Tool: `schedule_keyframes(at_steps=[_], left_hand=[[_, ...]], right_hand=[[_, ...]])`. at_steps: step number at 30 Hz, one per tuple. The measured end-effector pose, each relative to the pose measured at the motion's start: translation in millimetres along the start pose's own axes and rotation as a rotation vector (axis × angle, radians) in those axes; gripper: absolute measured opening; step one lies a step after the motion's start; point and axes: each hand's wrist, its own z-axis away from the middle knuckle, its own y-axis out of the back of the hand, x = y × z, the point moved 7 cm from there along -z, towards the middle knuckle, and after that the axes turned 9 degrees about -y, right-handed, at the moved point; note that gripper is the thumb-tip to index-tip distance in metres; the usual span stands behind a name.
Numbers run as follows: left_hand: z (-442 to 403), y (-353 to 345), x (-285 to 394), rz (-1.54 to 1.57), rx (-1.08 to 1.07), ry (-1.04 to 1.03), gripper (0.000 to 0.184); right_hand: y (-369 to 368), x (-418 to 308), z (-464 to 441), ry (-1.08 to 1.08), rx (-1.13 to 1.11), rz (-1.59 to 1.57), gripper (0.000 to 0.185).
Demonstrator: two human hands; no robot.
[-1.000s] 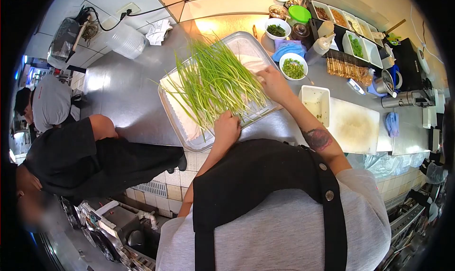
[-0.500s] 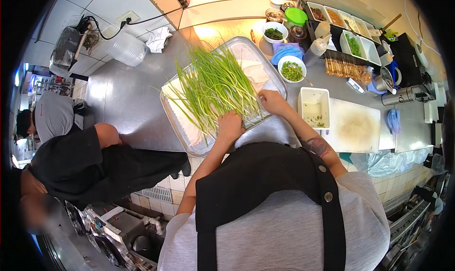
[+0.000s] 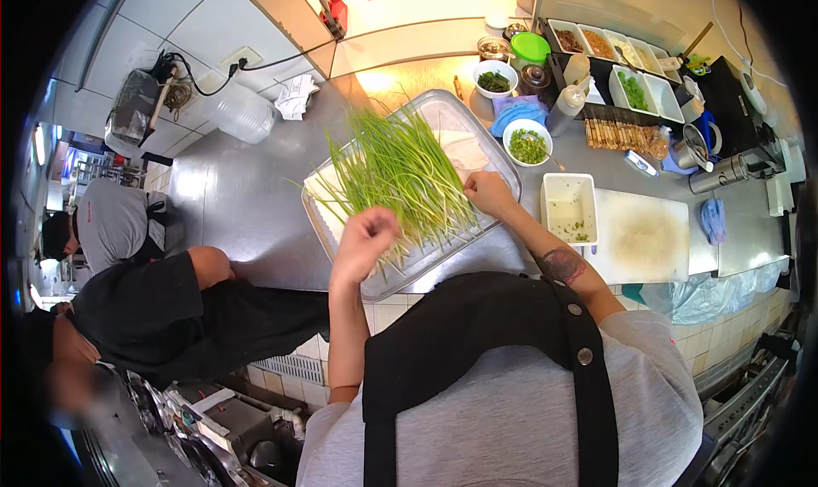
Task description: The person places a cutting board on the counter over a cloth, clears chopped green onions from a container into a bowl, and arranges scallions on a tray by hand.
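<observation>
A thick pile of chives (image 3: 405,167), long and green with pale root ends toward me, lies on paper lining in a metal tray (image 3: 504,156). My left hand (image 3: 366,238) is raised over the tray's near left side, its fingers curled together. Whether anything is between them is hidden. At the right side of the pile, my right hand (image 3: 488,194) is closed in a pinch beside the pale ends. What it pinches, if anything, is too small to make out.
To the right are a white bin (image 3: 568,207) with green scraps, a stained cutting board (image 3: 643,236) and a bowl of chopped greens (image 3: 527,143). Farther back stand filled condiment trays (image 3: 635,91). A co-worker in black (image 3: 141,304) is close on my left, another person beyond.
My left hand has lifted off the chives and moved left, toward me. My right hand stays near the pile's right side. The whole view has shifted slightly.
</observation>
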Motion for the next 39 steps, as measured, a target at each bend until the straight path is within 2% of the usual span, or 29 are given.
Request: schedule_keyframes(at_steps=[3,6,9,12,15,18,20,23,28,31,33,35,38,39], left_hand=[[-15,33,-43,0.093,0.3,0.063,0.005],[-25,41,-118,-0.092,0.479,0.079,0.006],[-18,20,-131,-0.539,0.465,-0.076,0.015],[-6,-4,-109,-0.836,0.431,-0.099,0.025],[1,-29,-97,-0.951,0.275,-0.215,0.043],[7,-42,-94,-1.182,0.13,-0.137,0.055],[9,-34,-117,-1.158,0.082,-0.084,0.062],[10,-33,-126,-1.21,0.07,-0.019,0.066],[10,-35,-132,-1.218,0.043,-0.017,0.073],[9,-34,-141,-1.253,0.011,0.0,0.072],[10,-38,-134,-1.255,-0.006,0.023,0.073],[9,-38,-137,-1.273,-0.029,0.044,0.075],[10,-37,-139,-1.27,-0.018,0.011,0.078],[10,-35,-141,-1.281,-0.025,0.036,0.079]], right_hand=[[4,-5,4,0.028,0.074,-0.005,0.013],[8,-30,6,0.154,0.197,0.023,0.016],[5,-66,-6,0.24,0.213,0.049,0.019],[-4,-92,-24,0.266,0.22,0.076,0.018],[-23,-89,-45,0.258,0.172,0.164,0.016],[-42,-87,-48,0.252,0.073,0.209,0.017],[-42,-87,-31,0.23,-0.017,0.27,0.018],[-31,-80,0,0.195,-0.017,0.226,0.025],[-7,-74,47,0.41,-0.042,-0.036,0.046],[17,-56,77,0.504,0.041,-0.083,0.052],[34,-48,99,0.417,-0.02,-0.124,0.048],[48,-44,122,0.272,-0.116,-0.315,0.046],[59,-38,149,0.221,-0.117,-0.378,0.045],[50,-34,153,0.22,-0.172,-0.312,0.045]])
